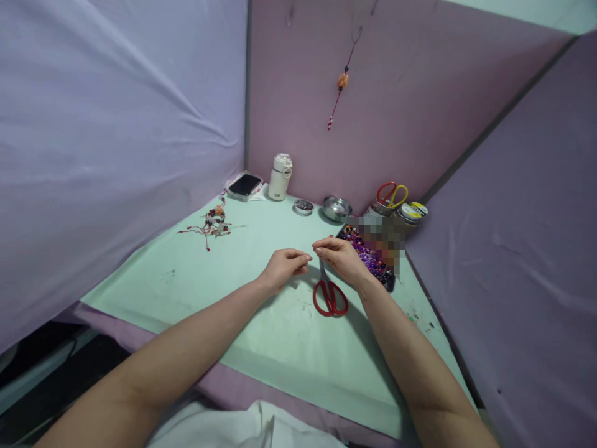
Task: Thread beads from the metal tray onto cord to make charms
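My left hand (283,266) and my right hand (340,257) meet over the pale green table (261,323), fingertips pinched and almost touching. Whatever they pinch between them is too thin or small to make out. Red-handled scissors (329,294) lie on the table just below my right hand. A dark tray of purple and pink beads (370,258) sits right behind my right hand.
Finished red-cord beaded pieces (212,222) lie at the left. At the back stand a phone (244,185), a white bottle (280,177), a small round tin (303,206), a metal bowl (336,208), and tins holding scissors (392,194). A beaded ornament (342,81) hangs on the purple partition.
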Demonstrator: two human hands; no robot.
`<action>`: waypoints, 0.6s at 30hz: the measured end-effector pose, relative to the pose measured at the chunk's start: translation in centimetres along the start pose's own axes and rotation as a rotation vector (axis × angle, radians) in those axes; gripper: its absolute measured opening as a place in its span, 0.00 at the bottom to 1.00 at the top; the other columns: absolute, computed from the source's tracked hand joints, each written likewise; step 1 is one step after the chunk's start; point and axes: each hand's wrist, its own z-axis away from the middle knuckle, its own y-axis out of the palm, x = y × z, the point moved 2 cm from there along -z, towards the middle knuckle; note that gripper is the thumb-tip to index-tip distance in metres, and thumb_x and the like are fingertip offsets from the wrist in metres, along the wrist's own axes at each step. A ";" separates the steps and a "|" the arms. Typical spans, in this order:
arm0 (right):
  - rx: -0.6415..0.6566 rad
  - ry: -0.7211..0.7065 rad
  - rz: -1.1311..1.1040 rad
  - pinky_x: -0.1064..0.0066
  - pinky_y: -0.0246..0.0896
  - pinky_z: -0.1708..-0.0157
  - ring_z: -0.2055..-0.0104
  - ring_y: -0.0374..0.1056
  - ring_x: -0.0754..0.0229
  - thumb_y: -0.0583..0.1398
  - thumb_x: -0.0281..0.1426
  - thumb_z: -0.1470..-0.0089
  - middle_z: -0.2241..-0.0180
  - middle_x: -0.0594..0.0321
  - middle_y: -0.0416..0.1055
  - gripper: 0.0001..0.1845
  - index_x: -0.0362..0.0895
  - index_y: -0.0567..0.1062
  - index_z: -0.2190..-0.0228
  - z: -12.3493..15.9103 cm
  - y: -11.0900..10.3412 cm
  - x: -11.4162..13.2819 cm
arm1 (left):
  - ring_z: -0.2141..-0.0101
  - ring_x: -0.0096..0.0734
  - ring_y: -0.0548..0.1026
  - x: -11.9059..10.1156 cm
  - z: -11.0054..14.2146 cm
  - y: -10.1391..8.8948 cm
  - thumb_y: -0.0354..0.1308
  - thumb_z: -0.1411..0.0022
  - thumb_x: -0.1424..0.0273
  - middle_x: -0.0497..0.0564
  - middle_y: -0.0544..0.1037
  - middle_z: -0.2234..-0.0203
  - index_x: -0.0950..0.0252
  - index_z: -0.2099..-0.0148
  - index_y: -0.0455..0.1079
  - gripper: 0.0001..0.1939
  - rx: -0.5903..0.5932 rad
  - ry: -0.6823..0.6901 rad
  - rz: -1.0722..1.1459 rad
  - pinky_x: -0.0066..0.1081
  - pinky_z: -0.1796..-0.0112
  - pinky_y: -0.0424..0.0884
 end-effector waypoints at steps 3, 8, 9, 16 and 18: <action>0.013 -0.004 0.015 0.70 0.55 0.71 0.74 0.61 0.66 0.68 0.36 0.61 0.75 0.65 0.72 0.11 0.46 0.79 0.71 0.1 0.2 0.1 | 0.74 0.26 0.70 -0.2 0.1 0.1 0.68 0.57 0.61 0.52 0.76 0.74 0.66 0.69 0.77 0.15 -0.003 0.001 0.000 0.32 0.64 0.71; 0.076 -0.014 0.008 0.70 0.58 0.69 0.69 0.65 0.63 0.67 0.36 0.59 0.70 0.63 0.73 0.17 0.46 0.77 0.64 0.5 0.7 0.7 | 0.73 0.25 0.69 -0.4 0.3 0.3 0.68 0.57 0.60 0.52 0.75 0.74 0.67 0.70 0.77 0.16 0.016 0.015 0.018 0.32 0.64 0.71; 0.070 -0.008 0.000 0.70 0.58 0.68 0.68 0.65 0.63 0.67 0.36 0.59 0.68 0.62 0.73 0.17 0.46 0.76 0.63 0.5 0.6 0.7 | 0.73 0.25 0.69 -0.4 0.2 0.3 0.68 0.57 0.60 0.52 0.76 0.73 0.67 0.69 0.77 0.16 0.021 0.025 0.030 0.32 0.64 0.71; 0.015 0.000 0.002 0.72 0.57 0.71 0.71 0.62 0.65 0.66 0.37 0.58 0.70 0.64 0.72 0.12 0.45 0.76 0.69 0.2 0.4 0.1 | 0.72 0.25 0.71 -0.7 0.1 0.1 0.68 0.58 0.59 0.52 0.76 0.72 0.67 0.68 0.76 0.17 -0.056 0.071 0.111 0.33 0.61 0.71; 0.023 -0.009 0.010 0.72 0.55 0.73 0.73 0.60 0.66 0.66 0.37 0.59 0.74 0.65 0.70 0.12 0.45 0.76 0.70 0.1 0.7 0.0 | 0.72 0.25 0.70 -0.9 0.2 0.1 0.68 0.58 0.60 0.51 0.75 0.74 0.68 0.69 0.76 0.17 -0.060 0.082 0.121 0.33 0.61 0.71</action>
